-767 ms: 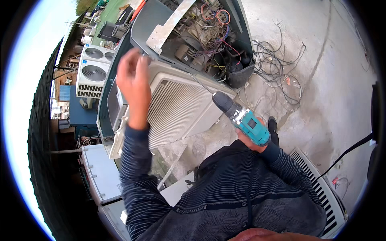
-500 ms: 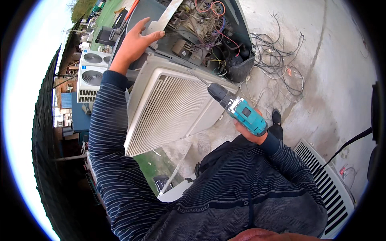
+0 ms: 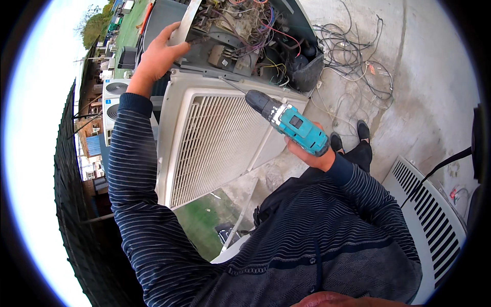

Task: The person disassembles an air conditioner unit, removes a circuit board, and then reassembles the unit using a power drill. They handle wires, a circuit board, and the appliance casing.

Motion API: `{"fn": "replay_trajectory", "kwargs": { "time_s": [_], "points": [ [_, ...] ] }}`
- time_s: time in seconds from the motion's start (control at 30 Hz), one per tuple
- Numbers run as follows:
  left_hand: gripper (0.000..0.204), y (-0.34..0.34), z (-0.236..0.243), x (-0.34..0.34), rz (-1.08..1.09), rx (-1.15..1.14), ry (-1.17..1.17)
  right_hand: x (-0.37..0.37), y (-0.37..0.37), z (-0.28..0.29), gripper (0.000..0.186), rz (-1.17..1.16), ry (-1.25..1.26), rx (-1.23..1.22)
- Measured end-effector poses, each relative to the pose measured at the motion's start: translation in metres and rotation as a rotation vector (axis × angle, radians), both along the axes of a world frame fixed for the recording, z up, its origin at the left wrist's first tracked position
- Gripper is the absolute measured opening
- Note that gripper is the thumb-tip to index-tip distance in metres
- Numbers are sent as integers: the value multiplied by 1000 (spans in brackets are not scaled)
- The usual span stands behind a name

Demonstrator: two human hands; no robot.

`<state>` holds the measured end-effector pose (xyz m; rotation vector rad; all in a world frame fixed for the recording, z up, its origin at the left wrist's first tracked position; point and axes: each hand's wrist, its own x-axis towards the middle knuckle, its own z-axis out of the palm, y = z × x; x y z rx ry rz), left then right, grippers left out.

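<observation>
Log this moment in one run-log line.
Left hand: open, at pale metal strip | right hand: gripping teal cordless drill | nearby: cream louvered panel, exposed wiring

Bright daylight, blown-out sky [image 3: 43,112], fisheye-bent edges.

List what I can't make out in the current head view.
Head view:
Drill: trigger hidden by the right hand.
Left hand: its own back hides some fingers.
Bit: tip too small to show whether it touches anything.
Open unit: far part cut off by the upper edge.
</observation>
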<state>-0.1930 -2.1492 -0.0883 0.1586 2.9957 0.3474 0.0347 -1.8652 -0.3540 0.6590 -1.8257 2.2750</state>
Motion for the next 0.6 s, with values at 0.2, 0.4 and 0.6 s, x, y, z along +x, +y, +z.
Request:
{"fn": "replay_trajectory", "kwargs": {
  "time_s": [0.2, 0.4, 0.6],
  "points": [
    [71, 7, 3, 3, -12, 26, 44, -6, -10, -2, 23, 3, 15, -37],
    [70, 20, 8, 7, 14, 64, -16, -8, -14, -6, 22, 40, 8, -38],
    [71, 21, 9, 10, 9, 80, -12, -8, -18, -5, 23, 91, -48, -73]
  ]
}}
